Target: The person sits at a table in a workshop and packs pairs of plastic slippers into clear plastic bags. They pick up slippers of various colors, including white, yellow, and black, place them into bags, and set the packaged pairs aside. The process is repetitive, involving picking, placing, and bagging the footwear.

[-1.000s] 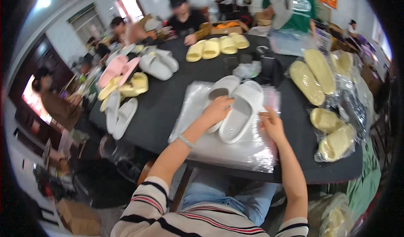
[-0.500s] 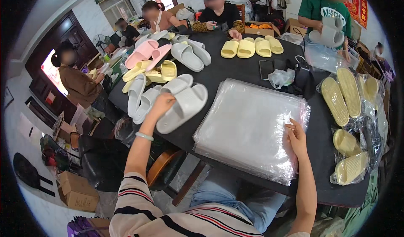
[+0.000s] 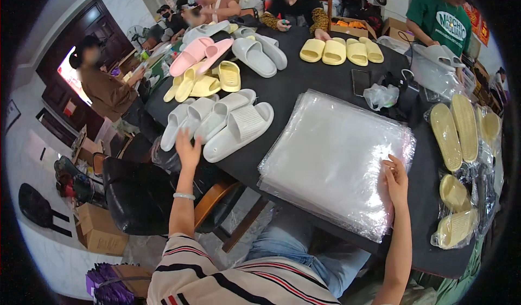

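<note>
four white slippers (image 3: 217, 122), left hand (image 3: 187, 149) near (open)

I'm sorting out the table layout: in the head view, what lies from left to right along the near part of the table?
Left hand → white slippers → stack of clear plastic bags → right hand → bagged pale yellow slippers.

Both bare arms raised from the lower edge, hands spread well apart.
Left hand (image 3: 187, 149) is open, fingers loosely extended and pointing up and away, palm facing away from the camera, nothing gripped; thin pale bracelet on the wrist, forearm nearly vertical, striped short sleeve at the shoulder. Right hand (image 3: 395, 179) sits further right and slightly lower, fingers bent and curled inward with the back of the hand showing; grip cannot be made out. Right forearm rises steeply, elbow out of view.
</note>
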